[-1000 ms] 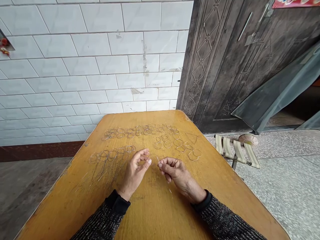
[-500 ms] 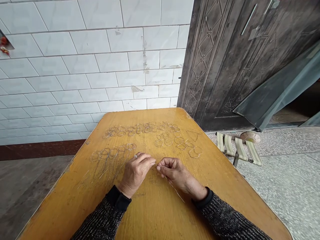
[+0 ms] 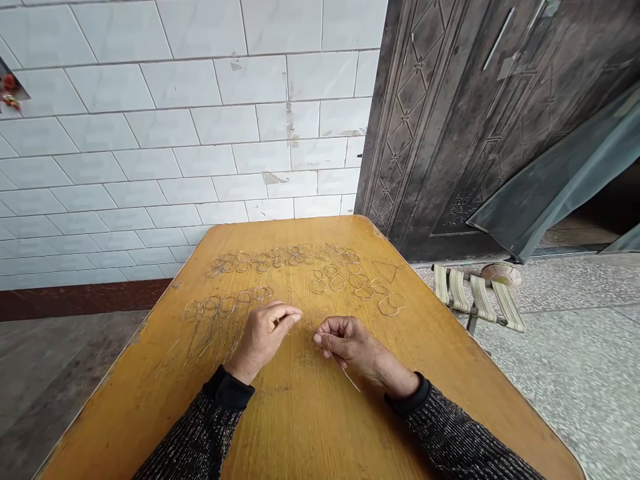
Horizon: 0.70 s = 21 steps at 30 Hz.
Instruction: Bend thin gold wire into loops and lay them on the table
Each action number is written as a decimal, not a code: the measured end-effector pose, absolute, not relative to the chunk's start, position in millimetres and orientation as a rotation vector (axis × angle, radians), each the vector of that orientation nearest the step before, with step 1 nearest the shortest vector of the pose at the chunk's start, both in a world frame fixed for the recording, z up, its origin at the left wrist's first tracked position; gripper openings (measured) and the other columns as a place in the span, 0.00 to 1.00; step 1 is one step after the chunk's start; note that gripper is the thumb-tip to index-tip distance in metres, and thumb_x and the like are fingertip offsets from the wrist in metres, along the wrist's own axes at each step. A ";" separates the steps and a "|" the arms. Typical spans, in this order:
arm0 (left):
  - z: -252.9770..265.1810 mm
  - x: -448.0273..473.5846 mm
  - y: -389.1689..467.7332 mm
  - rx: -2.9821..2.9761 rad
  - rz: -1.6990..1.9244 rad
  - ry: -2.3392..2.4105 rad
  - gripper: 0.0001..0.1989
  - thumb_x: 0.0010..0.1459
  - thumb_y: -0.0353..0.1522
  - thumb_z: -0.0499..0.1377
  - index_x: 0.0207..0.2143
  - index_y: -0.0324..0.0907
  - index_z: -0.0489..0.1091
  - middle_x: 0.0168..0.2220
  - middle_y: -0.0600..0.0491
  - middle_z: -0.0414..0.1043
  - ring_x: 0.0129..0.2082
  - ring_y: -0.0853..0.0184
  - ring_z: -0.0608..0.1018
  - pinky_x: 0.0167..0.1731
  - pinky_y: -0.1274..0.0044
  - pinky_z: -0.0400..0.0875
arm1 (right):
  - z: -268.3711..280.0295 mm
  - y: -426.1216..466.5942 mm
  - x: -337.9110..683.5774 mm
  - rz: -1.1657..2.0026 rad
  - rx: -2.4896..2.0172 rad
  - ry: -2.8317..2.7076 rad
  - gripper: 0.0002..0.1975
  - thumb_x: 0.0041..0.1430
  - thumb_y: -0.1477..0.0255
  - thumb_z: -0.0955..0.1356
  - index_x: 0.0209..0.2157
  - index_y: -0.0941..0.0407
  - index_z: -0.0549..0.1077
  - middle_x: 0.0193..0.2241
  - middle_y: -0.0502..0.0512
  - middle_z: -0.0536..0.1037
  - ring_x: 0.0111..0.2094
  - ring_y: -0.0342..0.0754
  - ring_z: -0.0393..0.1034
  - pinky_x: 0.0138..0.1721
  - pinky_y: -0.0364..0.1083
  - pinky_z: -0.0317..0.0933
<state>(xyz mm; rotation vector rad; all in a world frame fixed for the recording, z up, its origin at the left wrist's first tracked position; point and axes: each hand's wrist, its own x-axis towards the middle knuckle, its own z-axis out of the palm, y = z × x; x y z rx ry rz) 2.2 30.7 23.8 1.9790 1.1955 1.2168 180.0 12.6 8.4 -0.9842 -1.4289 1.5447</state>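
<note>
Over the middle of the wooden table (image 3: 320, 427), my right hand (image 3: 350, 343) pinches a thin wire (image 3: 353, 381), whose loose end hangs out below the palm toward me. My left hand (image 3: 265, 337) is closed in a pinch just to the left, thumb against forefinger. A fine strand seems to run from its fingertips toward the right hand, too faint to trace fully. Beside my left hand lie looped wires with long straight tails (image 3: 215, 310). Beyond my right hand are wires bent into rounded loops (image 3: 370, 287).
A row of wire loops (image 3: 280, 259) stretches across the far part of the table, with a triangular bent wire (image 3: 386, 270) at its right. The tiled wall (image 3: 225, 133) stands behind. To the right are a dark door (image 3: 450, 133) and a striped folding stool (image 3: 480, 300).
My left hand has moved left, away from my right hand, and its wrist has turned. Less wire now sticks out below my right hand, which has stayed nearly in place.
</note>
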 end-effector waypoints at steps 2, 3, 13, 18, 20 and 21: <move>22.1 -1.4 33.6 1.922 1.245 1.252 0.06 0.50 0.32 0.58 0.27 0.44 0.75 0.25 0.52 0.73 0.25 0.68 0.71 0.28 0.79 0.62 | 6.9 12.9 181.8 1.557 -0.977 -1.461 0.15 0.45 0.61 0.69 0.22 0.58 0.67 0.15 0.44 0.65 0.12 0.34 0.51 0.12 0.36 0.45; 20.8 -2.9 34.9 1.882 1.256 1.280 0.06 0.51 0.33 0.58 0.27 0.43 0.75 0.24 0.53 0.72 0.24 0.69 0.70 0.27 0.79 0.62 | 6.3 12.9 182.4 1.571 -0.981 -1.482 0.15 0.46 0.61 0.69 0.22 0.59 0.67 0.15 0.44 0.65 0.12 0.33 0.51 0.13 0.36 0.45; 7.7 -3.3 42.2 1.434 1.470 1.262 0.15 0.54 0.38 0.54 0.42 0.40 0.67 0.42 0.46 0.69 0.35 0.66 0.74 0.27 0.78 0.71 | 6.9 13.2 181.8 1.592 -0.924 -1.417 0.16 0.46 0.59 0.68 0.22 0.59 0.67 0.16 0.44 0.67 0.11 0.33 0.53 0.13 0.37 0.46; 13.1 -3.1 34.5 1.593 1.712 1.364 0.09 0.57 0.34 0.50 0.38 0.40 0.65 0.39 0.47 0.67 0.37 0.66 0.72 0.29 0.77 0.71 | 3.8 16.7 181.7 1.614 -0.839 -1.311 0.15 0.47 0.60 0.68 0.23 0.59 0.69 0.16 0.45 0.68 0.11 0.33 0.53 0.14 0.37 0.46; 18.3 3.2 21.9 2.005 1.781 1.261 0.07 0.57 0.29 0.48 0.32 0.40 0.66 0.35 0.50 0.67 0.37 0.67 0.71 0.34 0.76 0.69 | 0.2 17.5 181.0 1.624 -0.827 -1.295 0.15 0.48 0.60 0.68 0.23 0.59 0.69 0.17 0.45 0.68 0.12 0.33 0.53 0.15 0.37 0.46; 20.4 8.3 14.0 2.218 1.768 1.139 0.08 0.57 0.27 0.48 0.32 0.41 0.66 0.33 0.50 0.67 0.36 0.68 0.71 0.35 0.76 0.68 | -1.8 17.5 180.3 1.630 -0.826 -1.287 0.15 0.48 0.60 0.69 0.23 0.59 0.69 0.17 0.45 0.68 0.12 0.33 0.53 0.15 0.37 0.46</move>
